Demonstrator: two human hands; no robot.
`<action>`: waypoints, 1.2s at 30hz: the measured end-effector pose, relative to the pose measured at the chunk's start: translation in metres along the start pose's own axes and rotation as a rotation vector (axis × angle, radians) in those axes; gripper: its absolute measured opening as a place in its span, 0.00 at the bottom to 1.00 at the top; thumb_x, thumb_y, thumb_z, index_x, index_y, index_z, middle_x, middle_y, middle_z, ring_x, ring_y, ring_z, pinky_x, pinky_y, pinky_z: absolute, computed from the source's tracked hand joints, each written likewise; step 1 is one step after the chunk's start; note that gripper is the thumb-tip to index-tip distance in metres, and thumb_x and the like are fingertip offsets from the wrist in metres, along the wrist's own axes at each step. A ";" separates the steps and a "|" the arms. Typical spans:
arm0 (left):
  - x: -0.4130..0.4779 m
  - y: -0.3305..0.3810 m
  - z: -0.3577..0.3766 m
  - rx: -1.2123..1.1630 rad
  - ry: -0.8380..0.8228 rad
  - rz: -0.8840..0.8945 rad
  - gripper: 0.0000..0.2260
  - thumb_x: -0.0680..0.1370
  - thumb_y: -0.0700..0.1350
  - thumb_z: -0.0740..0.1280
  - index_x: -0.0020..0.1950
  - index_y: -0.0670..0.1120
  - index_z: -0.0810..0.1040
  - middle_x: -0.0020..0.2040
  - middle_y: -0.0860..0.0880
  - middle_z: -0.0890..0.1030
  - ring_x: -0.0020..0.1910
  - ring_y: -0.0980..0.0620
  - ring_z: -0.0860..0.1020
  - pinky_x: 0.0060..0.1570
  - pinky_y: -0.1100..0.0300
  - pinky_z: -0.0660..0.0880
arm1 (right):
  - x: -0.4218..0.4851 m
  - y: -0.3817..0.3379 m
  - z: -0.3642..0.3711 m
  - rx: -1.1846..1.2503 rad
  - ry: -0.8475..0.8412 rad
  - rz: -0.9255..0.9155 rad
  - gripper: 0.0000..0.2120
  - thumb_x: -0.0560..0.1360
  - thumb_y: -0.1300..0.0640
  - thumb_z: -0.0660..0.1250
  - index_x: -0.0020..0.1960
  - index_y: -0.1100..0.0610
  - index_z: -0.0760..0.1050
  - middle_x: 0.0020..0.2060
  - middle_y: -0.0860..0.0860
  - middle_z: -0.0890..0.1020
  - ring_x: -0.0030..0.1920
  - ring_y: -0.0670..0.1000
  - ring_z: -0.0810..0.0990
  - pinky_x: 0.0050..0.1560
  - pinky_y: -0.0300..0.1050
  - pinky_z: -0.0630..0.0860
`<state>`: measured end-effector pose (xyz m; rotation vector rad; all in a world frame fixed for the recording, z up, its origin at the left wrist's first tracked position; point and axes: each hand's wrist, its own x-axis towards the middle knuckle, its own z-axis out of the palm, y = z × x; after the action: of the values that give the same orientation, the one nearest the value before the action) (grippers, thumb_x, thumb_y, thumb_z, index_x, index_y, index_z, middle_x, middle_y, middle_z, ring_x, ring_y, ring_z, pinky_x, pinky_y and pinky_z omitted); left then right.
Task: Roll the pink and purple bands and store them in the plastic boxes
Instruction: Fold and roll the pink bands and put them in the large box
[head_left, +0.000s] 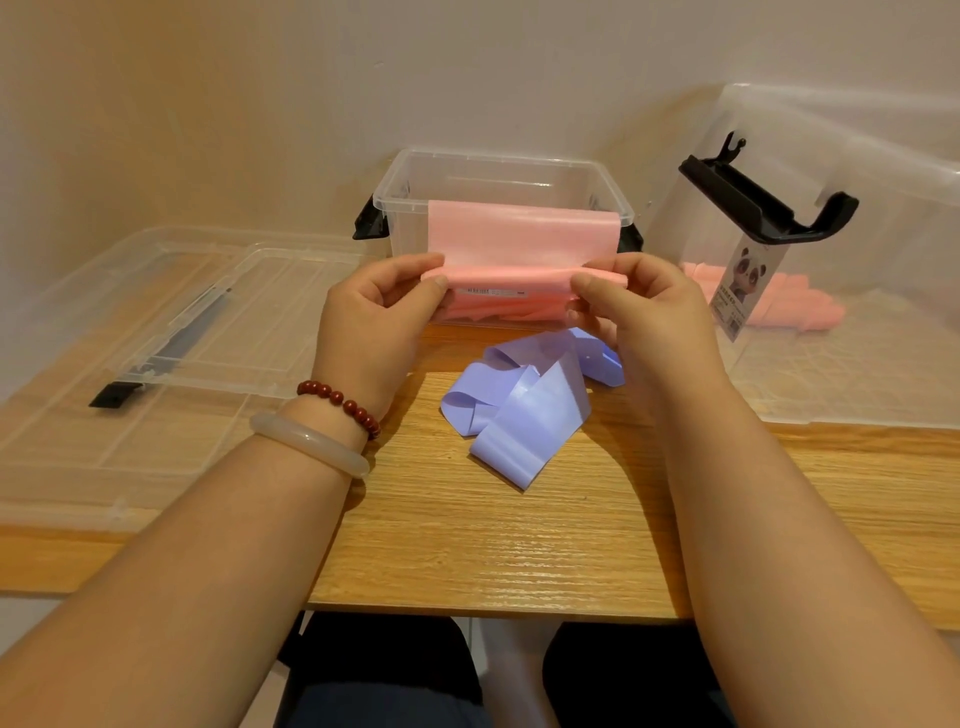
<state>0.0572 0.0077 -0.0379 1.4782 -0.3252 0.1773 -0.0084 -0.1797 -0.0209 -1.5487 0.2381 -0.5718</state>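
Observation:
A pink band (519, 236) hangs out over the front rim of a small clear plastic box (501, 169) at the back centre. My left hand (379, 319) and my right hand (644, 312) each pinch one end of its lower rolled edge, just in front of the box. More pink band folds show through the box's front wall. A purple band (524, 402) lies loosely crumpled on the wooden table (467, 551), below and between my hands. A large clear box (852, 270) at the right holds several pink rolls (784, 304).
Two clear lids (171, 332) lie flat at the left, one with a black handle. The large box has a black latch (763, 200) and a panda label on its near end. A wall stands right behind the boxes. My knees are under the table's front edge.

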 end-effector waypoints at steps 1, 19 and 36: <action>0.000 0.000 0.001 0.009 0.003 0.005 0.06 0.78 0.38 0.67 0.51 0.46 0.81 0.43 0.47 0.84 0.43 0.55 0.83 0.48 0.59 0.80 | 0.000 0.000 0.000 -0.009 0.008 -0.006 0.02 0.76 0.64 0.70 0.49 0.61 0.79 0.41 0.56 0.82 0.38 0.50 0.82 0.45 0.43 0.82; 0.001 -0.001 0.000 0.057 0.031 0.025 0.04 0.76 0.41 0.71 0.46 0.50 0.82 0.39 0.50 0.82 0.37 0.55 0.80 0.45 0.60 0.80 | -0.003 -0.003 0.006 0.010 0.010 -0.026 0.04 0.76 0.64 0.70 0.49 0.60 0.77 0.37 0.54 0.81 0.32 0.49 0.80 0.37 0.42 0.80; 0.000 0.001 0.000 -0.010 -0.001 0.011 0.06 0.76 0.37 0.69 0.48 0.48 0.80 0.41 0.48 0.83 0.41 0.54 0.83 0.48 0.59 0.80 | -0.003 -0.001 0.006 -0.006 0.069 -0.015 0.07 0.76 0.66 0.67 0.49 0.54 0.75 0.41 0.55 0.79 0.32 0.48 0.80 0.36 0.45 0.80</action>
<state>0.0564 0.0076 -0.0368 1.4664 -0.3352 0.1835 -0.0086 -0.1731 -0.0200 -1.5388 0.2815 -0.6373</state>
